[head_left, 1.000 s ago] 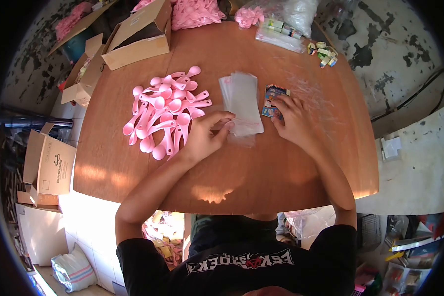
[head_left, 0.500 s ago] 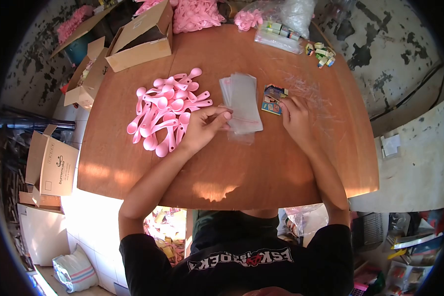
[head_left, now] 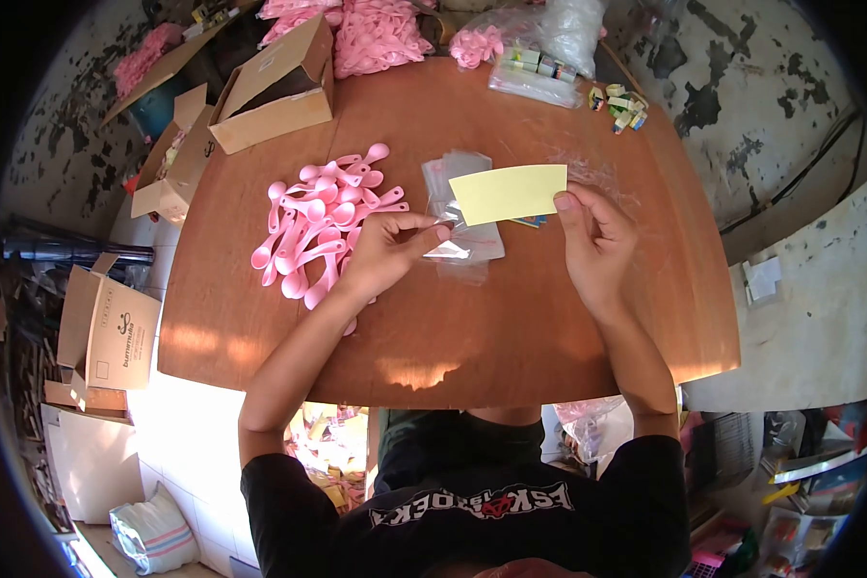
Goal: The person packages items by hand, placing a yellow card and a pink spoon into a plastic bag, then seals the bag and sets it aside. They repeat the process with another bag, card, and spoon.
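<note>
My right hand (head_left: 597,231) pinches the right end of a pale yellow card (head_left: 511,193), its plain side showing, raised over the table. My left hand (head_left: 395,249) pinches the edge of a clear plastic bag (head_left: 451,249) above a fanned stack of clear bags (head_left: 477,164). Just left of that hand lies a pile of pink spoons (head_left: 328,207). Under the yellow card a small part of the printed cards (head_left: 530,222) shows on the table; the rest is hidden.
An open cardboard box (head_left: 275,111) stands at the table's back left, with pink spoons in bags (head_left: 376,39) behind. At the back right are plastic packets (head_left: 535,85) and small folded card pieces (head_left: 624,108). The brown table (head_left: 433,337) has its near edge against my body.
My right hand has lifted a card off the printed stack and holds it up near the bags. My left hand now holds a bag's edge slightly apart from the stack.
</note>
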Motion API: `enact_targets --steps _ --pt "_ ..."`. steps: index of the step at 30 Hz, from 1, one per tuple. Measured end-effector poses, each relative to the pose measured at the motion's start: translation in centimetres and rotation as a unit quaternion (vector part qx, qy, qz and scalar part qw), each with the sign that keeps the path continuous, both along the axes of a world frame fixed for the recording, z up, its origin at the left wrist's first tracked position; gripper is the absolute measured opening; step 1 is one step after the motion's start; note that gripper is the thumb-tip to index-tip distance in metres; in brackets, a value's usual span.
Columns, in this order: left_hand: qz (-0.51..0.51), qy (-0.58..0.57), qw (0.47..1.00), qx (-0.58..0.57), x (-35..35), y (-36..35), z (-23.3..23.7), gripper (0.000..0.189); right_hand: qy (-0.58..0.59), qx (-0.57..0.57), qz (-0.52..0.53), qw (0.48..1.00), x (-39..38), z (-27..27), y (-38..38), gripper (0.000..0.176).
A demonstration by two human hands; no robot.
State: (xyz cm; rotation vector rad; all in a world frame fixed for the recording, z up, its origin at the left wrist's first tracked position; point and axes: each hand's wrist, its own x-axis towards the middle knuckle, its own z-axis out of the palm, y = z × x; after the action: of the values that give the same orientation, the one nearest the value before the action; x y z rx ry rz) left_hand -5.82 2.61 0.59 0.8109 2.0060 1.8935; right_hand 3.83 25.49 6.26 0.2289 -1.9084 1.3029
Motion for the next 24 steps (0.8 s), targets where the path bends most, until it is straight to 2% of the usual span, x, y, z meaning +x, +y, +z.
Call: enact_targets --steps 4,7,9,13,16,18,22,24 --pt "-0.056 -0.019 0.998 -0.012 1.5 -0.8 2.0 0.023 0.012 0.072 -0.015 0.997 0.2 -0.3 0.5 0.014" --pt "-0.062 0.046 0.997 0.004 3.0 -1.3 3.3 0.023 -0.018 0.114 0.007 0.993 1.1 -0.2 0.4 0.013" --pt "-0.076 -0.034 0.994 -0.072 4.2 -1.8 4.5 0.024 -0.101 0.147 0.056 0.982 2.2 0.4 0.1 0.012" --pt "-0.094 -0.041 0.992 -0.073 5.9 -2.1 3.3 0.024 -0.084 0.180 0.058 0.978 3.6 0.5 -0.3 0.010" --pt "-0.107 -0.094 0.989 -0.036 7.7 -2.1 2.3 0.024 -0.084 0.122 0.057 0.987 5.0 0.4 -0.9 0.009" --pt "-0.101 -0.098 0.990 -0.015 9.2 -1.9 1.9 0.025 -0.111 0.145 0.112 0.977 6.0 0.7 -1.1 0.010" --pt "-0.090 -0.069 0.994 0.010 11.4 -1.9 1.6 0.025 -0.139 0.173 0.148 0.964 7.6 0.5 -1.9 0.013" --pt "-0.070 -0.058 0.996 0.007 12.5 -1.8 1.6 0.024 -0.140 0.228 0.199 0.943 8.1 0.4 -2.5 0.016"
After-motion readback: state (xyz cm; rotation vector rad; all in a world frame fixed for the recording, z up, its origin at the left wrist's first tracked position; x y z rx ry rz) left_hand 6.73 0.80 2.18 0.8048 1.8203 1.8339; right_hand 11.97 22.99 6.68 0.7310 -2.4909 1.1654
